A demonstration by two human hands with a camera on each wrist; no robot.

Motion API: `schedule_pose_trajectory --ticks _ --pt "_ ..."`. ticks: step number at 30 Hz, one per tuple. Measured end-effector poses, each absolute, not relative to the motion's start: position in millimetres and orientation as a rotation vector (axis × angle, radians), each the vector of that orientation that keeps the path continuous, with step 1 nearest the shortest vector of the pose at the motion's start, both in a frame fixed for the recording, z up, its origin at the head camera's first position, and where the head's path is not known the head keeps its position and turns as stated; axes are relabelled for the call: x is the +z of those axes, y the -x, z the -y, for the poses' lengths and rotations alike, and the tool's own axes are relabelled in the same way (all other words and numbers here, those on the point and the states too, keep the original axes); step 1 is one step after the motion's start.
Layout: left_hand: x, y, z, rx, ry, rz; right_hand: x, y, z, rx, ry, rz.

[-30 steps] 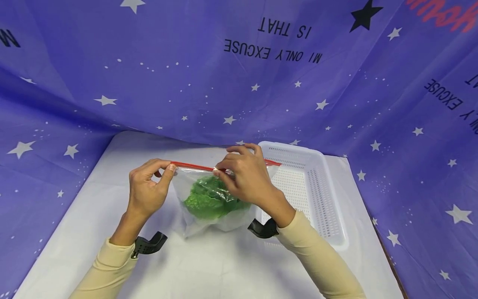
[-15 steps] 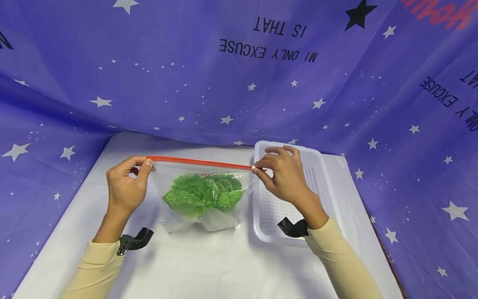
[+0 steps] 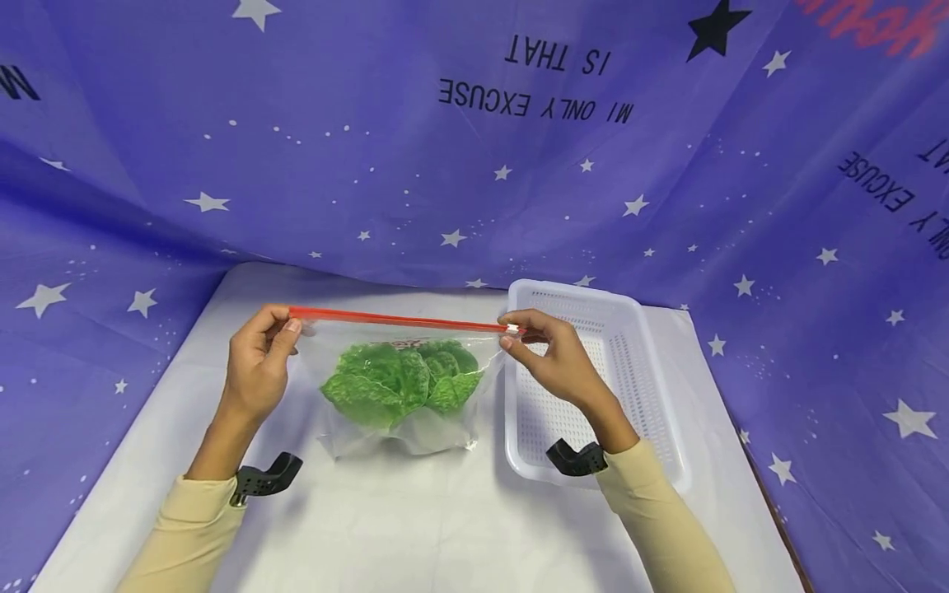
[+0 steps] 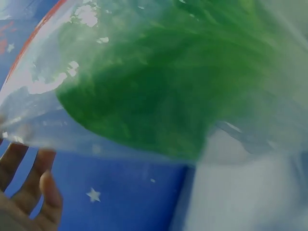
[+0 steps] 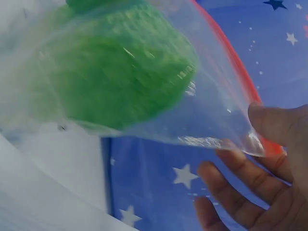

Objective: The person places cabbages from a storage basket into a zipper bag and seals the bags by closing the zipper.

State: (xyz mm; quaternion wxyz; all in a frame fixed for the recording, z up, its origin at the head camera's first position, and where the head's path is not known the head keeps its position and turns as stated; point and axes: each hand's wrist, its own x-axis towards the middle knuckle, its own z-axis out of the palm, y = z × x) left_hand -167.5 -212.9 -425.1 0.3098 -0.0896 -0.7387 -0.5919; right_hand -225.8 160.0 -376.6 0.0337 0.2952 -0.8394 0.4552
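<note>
A clear zip bag (image 3: pixel 404 445) with a red zip strip (image 3: pixel 393 318) along its top hangs stretched between both hands. Inside it is a green leafy lettuce (image 3: pixel 400 380), seen through the plastic. The left hand (image 3: pixel 257 362) pinches the bag's top left corner between thumb and fingers. At the top right corner, the right hand (image 3: pixel 558 356) pinches the bag beside the small white slider (image 3: pixel 512 329), which sits at that end of the strip. In the right wrist view the thumb (image 5: pixel 272 120) lies against the red strip, with the other fingers behind the plastic.
A white perforated plastic basket (image 3: pixel 673 445) stands on the white-covered table (image 3: pixel 415 535), right of the bag and partly under the right hand. A purple curtain (image 3: pixel 415 165) with stars and lettering rises behind the table and along its sides.
The right hand has moved right along the red strip to its far end, then shifted its fingers around the corner. The left hand and bag have moved left, and the bag has flattened out.
</note>
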Motion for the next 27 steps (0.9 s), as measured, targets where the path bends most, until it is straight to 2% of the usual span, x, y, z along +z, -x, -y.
schedule_pose_trajectory --ticks 4,8,14,17,19,22,25,27 --pt "-429.0 160.7 208.6 -1.579 0.31 2.103 -388.1 222.9 -160.3 1.534 -0.762 2.7" --pt "-422.6 146.1 196.8 -1.595 0.326 2.146 -392.6 213.9 -158.3 1.492 -0.735 2.717" --pt "-410.9 128.4 190.6 -1.697 0.34 1.924 -360.8 181.8 -160.7 1.712 -0.873 2.591" --pt "-403.4 133.4 189.7 -1.693 0.181 2.005 -350.5 183.9 -160.1 1.724 -0.849 2.59" --pt "-408.9 144.6 189.3 -1.671 0.032 2.153 -356.1 195.9 -155.1 1.535 -0.787 2.677" --pt "-435.1 167.4 188.9 -1.562 -0.144 2.422 -380.2 218.3 -142.5 0.977 -0.646 2.892" --pt "-466.4 191.6 189.7 -1.45 -0.213 2.598 -406.4 237.1 -127.5 0.417 -0.549 3.013" --pt "-481.5 204.4 190.9 -1.402 -0.234 2.656 -422.1 247.4 -119.9 0.2 -0.525 3.045"
